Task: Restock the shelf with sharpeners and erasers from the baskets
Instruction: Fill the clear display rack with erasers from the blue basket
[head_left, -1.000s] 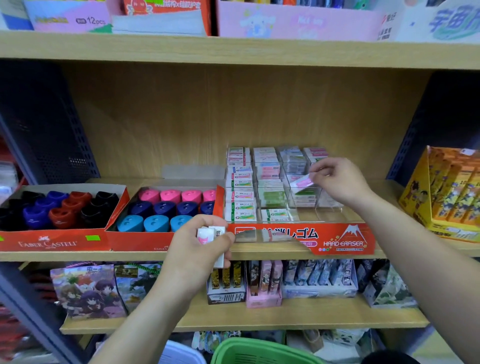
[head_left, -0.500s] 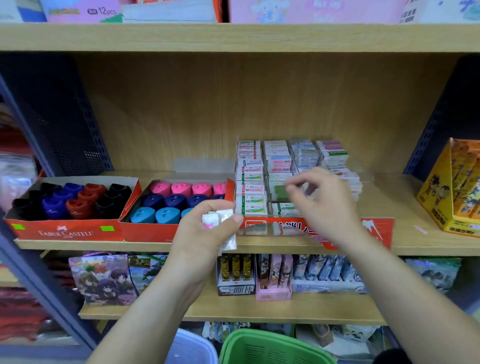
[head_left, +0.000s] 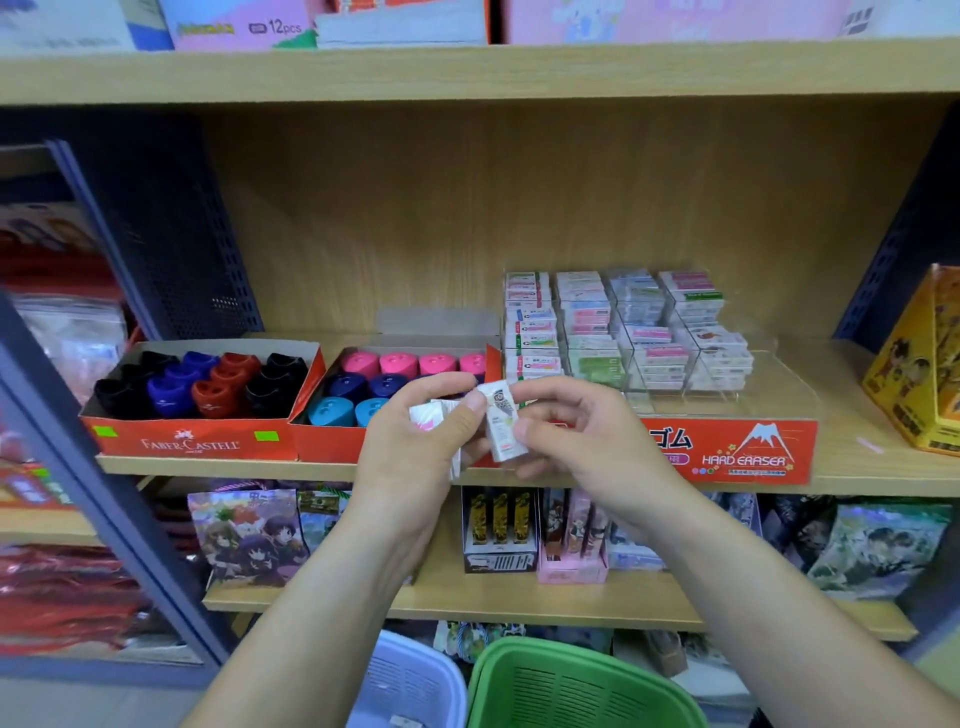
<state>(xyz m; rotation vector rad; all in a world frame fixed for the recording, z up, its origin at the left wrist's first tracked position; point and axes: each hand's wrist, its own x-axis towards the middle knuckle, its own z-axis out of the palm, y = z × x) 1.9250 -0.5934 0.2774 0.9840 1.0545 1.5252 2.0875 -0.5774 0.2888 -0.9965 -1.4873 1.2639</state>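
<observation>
Clutching erasers (head_left: 427, 415) in the left hand (head_left: 410, 467); pinching one printed eraser (head_left: 501, 431) with the right hand (head_left: 587, 441). Looks midway: stocked deep in the eraser tray (head_left: 753, 452) at one o'clock, bare in front. Packed at ten o'clock with sharpeners (head_left: 218, 384). Cannot see into the baskets (head_left: 571, 691) at six o'clock.

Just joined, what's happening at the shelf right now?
A person is restocking erasers. The left hand holds a small bunch of erasers; the right hand pinches one wrapped eraser from it, in front of the clear eraser rack. Sharpener boxes sit left; a green basket waits below.
</observation>
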